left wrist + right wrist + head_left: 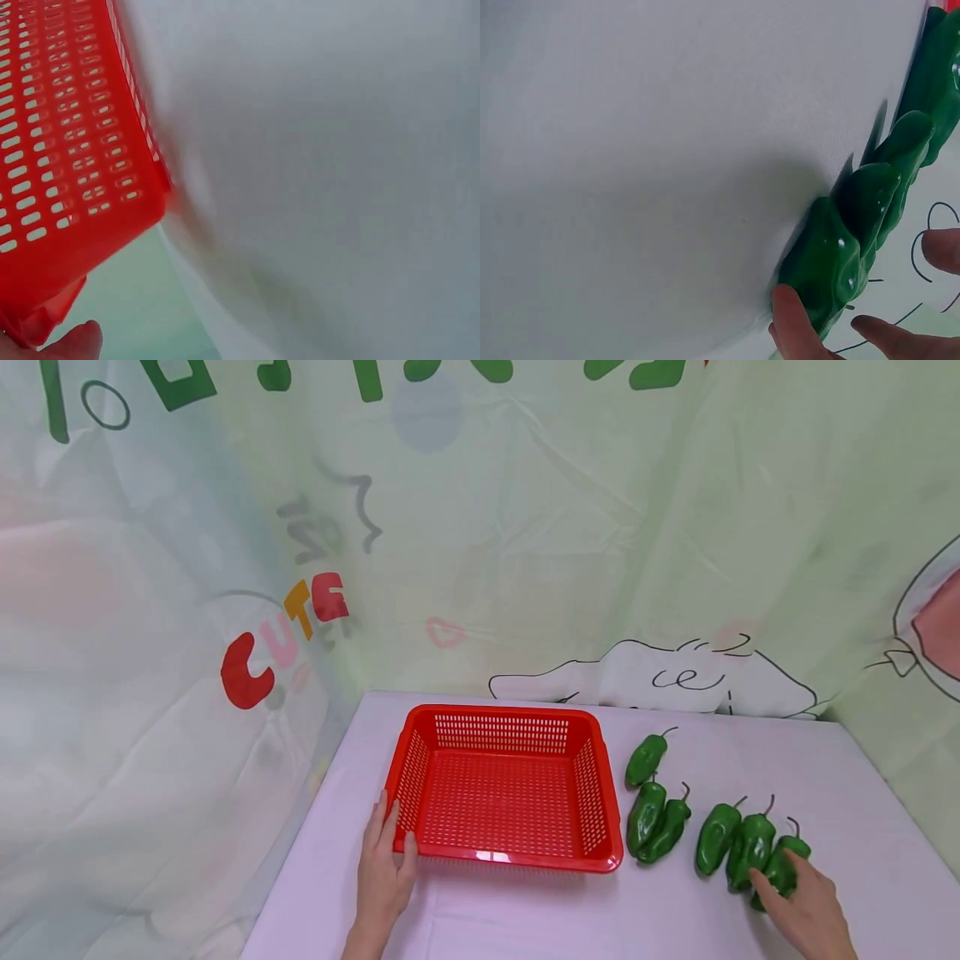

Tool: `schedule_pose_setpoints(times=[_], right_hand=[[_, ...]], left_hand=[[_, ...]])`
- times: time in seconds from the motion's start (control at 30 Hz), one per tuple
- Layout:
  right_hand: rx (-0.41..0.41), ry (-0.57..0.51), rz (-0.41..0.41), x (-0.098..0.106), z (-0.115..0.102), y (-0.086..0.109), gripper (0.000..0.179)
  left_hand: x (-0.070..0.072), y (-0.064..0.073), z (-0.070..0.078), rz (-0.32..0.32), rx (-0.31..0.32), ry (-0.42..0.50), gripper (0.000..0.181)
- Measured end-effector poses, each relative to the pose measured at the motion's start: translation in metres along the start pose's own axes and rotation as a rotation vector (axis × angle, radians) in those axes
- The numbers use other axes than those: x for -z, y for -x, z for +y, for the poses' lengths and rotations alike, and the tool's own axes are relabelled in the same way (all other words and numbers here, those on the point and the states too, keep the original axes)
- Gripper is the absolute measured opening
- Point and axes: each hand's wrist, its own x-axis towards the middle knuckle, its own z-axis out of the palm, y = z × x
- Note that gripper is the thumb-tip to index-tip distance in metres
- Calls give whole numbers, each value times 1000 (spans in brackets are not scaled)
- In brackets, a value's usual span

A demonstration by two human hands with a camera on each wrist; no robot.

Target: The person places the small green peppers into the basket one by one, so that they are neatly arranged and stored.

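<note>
A red slotted plastic basket (495, 862) stands on the table with nothing in it. At its front left corner, my left hand (384, 868) touches the rim with fairly straight fingers. In the left wrist view, a fingertip (82, 341) shows just below the basket's rim (45, 319). My right hand (810, 906) is over the lower part of the rightmost green pepper (785, 864), fingers spread. One finger (791, 319) of it meets the pepper's side in the right wrist view, while the others stand apart. Two more green peppers (750, 847) lie just left of it.
Another three green peppers (647, 814) lie beside the basket's right side, stems pointing away from me. A white cloth covers the table (510, 927). Behind and to the left hangs a printed curtain (480, 568) with drawings and letters.
</note>
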Motion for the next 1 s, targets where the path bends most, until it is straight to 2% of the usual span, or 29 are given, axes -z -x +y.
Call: schedule_pose_setpoints(times=[0.13, 0.43, 0.77, 1.0], right_hand=[[8, 3, -12, -1, 6, 0, 76], [-71, -17, 22, -6, 12, -4, 75], [-148, -48, 47, -4, 11, -8, 77], [-139, -51, 91, -4, 9, -10, 78]], left_hand=[[-3, 0, 5, 22, 63, 83, 56], [-6, 0, 9, 67, 92, 113, 54], [-9, 0, 7, 91, 67, 120, 53], [-10, 1, 6, 119, 45, 111, 53]])
